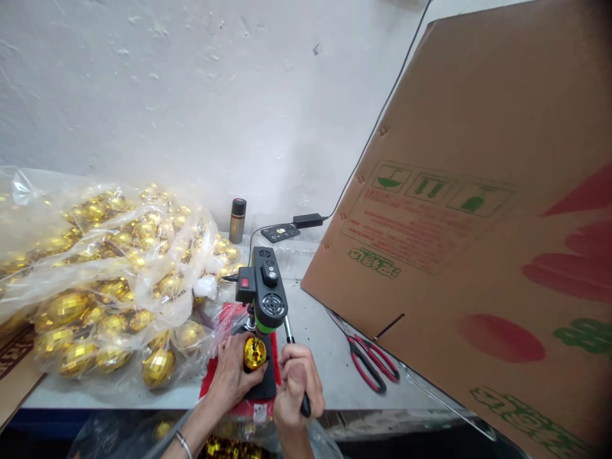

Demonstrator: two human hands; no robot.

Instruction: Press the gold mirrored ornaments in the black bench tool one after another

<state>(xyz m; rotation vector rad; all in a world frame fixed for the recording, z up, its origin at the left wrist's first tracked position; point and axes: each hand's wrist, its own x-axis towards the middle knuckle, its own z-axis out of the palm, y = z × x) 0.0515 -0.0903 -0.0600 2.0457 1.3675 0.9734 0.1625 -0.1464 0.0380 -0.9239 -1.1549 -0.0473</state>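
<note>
My left hand is closed round a shiny gold mirrored ball, which sits beneath the head of a small black and green drill press. The press has a red switch on its left side and stands on a black base over red material. My right hand grips the black-tipped lever at the right side of the press. The contact point between tool and ball is too small to tell.
Clear plastic bags of gold balls spread over the left side. Red-handled scissors lie right of the press, beside a large cardboard box. A small bottle, dark phone-like item and power adapter stand or lie behind.
</note>
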